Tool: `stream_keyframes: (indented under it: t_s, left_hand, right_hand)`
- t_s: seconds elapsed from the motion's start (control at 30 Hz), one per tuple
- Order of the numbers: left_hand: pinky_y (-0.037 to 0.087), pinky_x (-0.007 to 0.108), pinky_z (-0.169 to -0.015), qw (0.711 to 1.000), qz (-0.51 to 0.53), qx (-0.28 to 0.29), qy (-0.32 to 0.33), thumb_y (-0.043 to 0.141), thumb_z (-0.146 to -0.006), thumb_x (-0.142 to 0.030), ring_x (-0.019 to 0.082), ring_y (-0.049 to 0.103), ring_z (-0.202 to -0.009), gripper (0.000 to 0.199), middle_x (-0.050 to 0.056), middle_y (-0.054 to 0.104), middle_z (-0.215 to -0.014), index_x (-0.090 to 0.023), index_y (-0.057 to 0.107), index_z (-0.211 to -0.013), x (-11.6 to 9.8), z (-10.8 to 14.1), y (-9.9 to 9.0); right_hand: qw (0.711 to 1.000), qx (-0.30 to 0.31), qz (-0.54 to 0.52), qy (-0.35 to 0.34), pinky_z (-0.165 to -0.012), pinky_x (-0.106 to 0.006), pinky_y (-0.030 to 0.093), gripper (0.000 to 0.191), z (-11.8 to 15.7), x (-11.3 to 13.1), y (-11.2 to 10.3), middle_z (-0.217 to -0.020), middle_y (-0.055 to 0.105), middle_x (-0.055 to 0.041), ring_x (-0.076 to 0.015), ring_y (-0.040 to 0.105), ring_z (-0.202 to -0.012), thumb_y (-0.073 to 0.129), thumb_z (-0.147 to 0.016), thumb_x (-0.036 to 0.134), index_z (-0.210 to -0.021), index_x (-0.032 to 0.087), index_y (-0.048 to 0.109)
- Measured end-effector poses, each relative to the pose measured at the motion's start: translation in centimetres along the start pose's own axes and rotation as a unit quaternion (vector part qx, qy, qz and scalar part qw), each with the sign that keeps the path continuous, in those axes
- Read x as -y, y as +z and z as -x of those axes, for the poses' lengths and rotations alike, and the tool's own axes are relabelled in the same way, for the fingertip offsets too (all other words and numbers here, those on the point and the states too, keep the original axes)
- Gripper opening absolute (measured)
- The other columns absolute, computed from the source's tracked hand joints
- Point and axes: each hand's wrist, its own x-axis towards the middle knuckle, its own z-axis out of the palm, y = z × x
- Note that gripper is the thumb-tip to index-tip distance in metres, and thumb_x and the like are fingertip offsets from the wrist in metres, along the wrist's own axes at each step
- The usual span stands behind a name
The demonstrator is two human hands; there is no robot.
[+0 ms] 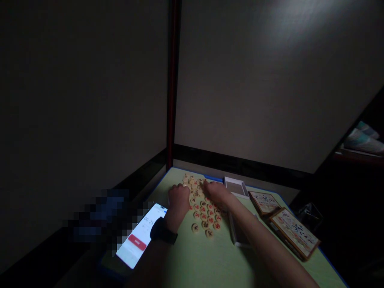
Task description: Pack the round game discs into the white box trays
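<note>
Round wooden pieces (pixel 204 216) with red and dark characters lie in a cluster on the pale green table (pixel 192 260). My left hand (pixel 179 200), with a dark watch at the wrist, is curled at the cluster's left edge; its fingertips are hidden behind the knuckles. Reaching in from the right, my right hand (pixel 216 192) has its fingers bent down at the far pieces. Whether either hand grips a piece is too dark and small to tell. Some pieces at the back lie between the two hands.
A lit phone (pixel 141 236) lies at the left edge. An open white box tray (pixel 237 187) stands behind, another (pixel 239 232) lies partly under my right forearm. Two patterned boxes (pixel 264 202) (pixel 295 232) sit at the right. Walls rise behind the table.
</note>
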Motion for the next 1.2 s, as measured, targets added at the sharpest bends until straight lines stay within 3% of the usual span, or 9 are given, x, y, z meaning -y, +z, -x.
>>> stream_keyframes:
  t_s: [0.1,0.27,0.43,0.57,0.7,0.87,1.0,1.2]
  left_hand:
    - [0.052,0.035,-0.078,1.0,0.006,-0.007,0.001,0.042,-0.087,-0.002,0.029,0.063,-0.102,0.035,0.02,0.068,-0.104,-0.01,0.072,-0.104,0.1,0.1,0.0]
    - [0.051,0.035,-0.078,0.998,0.018,-0.044,0.049,0.043,-0.087,-0.003,0.029,0.062,-0.102,0.033,0.02,0.067,-0.106,-0.01,0.073,-0.1,-0.6,0.3,0.1]
    - [0.052,0.035,-0.079,0.995,0.04,-0.048,0.078,0.049,-0.087,-0.01,0.028,0.063,-0.101,0.027,0.019,0.068,-0.103,-0.009,0.073,-0.099,-1.3,0.5,0.1]
    - [0.052,0.037,-0.08,0.986,0.087,-0.099,0.099,0.044,-0.092,-0.016,0.027,0.064,-0.097,0.027,0.016,0.069,-0.101,-0.011,0.07,-0.1,-2.1,1.0,0.3]
    - [0.05,0.037,-0.085,0.934,0.132,-0.182,0.277,0.05,-0.09,-0.025,0.024,0.062,-0.094,0.02,0.01,0.068,-0.09,-0.016,0.067,-0.087,-4.5,2.6,1.6]
    - [0.049,0.037,-0.065,0.852,0.132,-0.212,0.459,0.059,-0.077,-0.029,0.022,0.059,-0.071,0.015,0.007,0.063,-0.067,-0.016,0.066,-0.072,-7.3,4.8,3.1]
    - [0.045,0.036,-0.054,0.821,0.146,-0.203,0.513,0.058,-0.071,-0.028,0.019,0.053,-0.058,0.013,0.005,0.059,-0.058,-0.018,0.064,-0.065,-7.8,5.6,3.4]
    - [0.046,0.037,-0.055,0.823,0.163,-0.146,0.524,0.056,-0.069,-0.03,0.02,0.054,-0.057,0.013,0.005,0.061,-0.059,-0.027,0.067,-0.065,-8.1,6.8,4.0]
  right_hand:
    - [0.999,-0.006,-0.036,0.002,-0.075,-0.024,0.045,0.043,0.0,-0.7,-0.1,-0.11,0.073,-0.0149,-0.0224,0.068,-0.097,0.059,-0.083,0.012,-0.126,0.015,0.06]
    - [0.996,-0.006,-0.091,0.008,-0.065,-0.019,0.044,0.032,-0.1,-2.0,-0.5,-0.088,0.076,-0.0071,-0.016,0.068,-0.078,0.057,-0.075,0.003,-0.1,0.014,0.073]
    - [0.992,-0.005,-0.126,0.004,-0.061,-0.02,0.046,0.029,-0.6,-2.2,-0.1,-0.074,0.075,-0.0012,-0.0153,0.068,-0.069,0.058,-0.068,0.003,-0.085,0.017,0.077]
    - [0.992,-0.002,-0.126,-0.005,-0.063,-0.021,0.047,0.029,-0.9,-2.3,0.1,-0.073,0.076,-0.0011,-0.0167,0.068,-0.07,0.057,-0.068,0.005,-0.08,0.019,0.079]
    - [0.994,-0.003,-0.106,-0.006,-0.067,-0.022,0.045,0.027,-0.8,-2.1,0.1,-0.076,0.077,-0.0035,-0.0197,0.068,-0.078,0.057,-0.069,0.006,-0.078,0.017,0.08]
    - [0.997,0.004,-0.069,0.017,-0.061,-0.022,0.041,0.025,-0.7,-1.7,-0.1,-0.073,0.075,-0.0062,-0.0189,0.067,-0.072,0.056,-0.072,0.003,-0.074,0.013,0.079]
    - [0.999,-0.007,-0.036,0.03,-0.061,-0.024,0.039,0.023,0.0,-1.0,-0.7,-0.075,0.074,-0.0096,-0.0188,0.065,-0.07,0.055,-0.077,0.006,-0.076,0.012,0.077]
    - [0.999,-0.037,-0.013,0.001,-0.068,-0.024,0.04,0.019,1.3,1.7,-0.9,-0.095,0.075,-0.0093,-0.0214,0.068,-0.088,0.058,-0.083,0.023,-0.094,0.021,0.073]
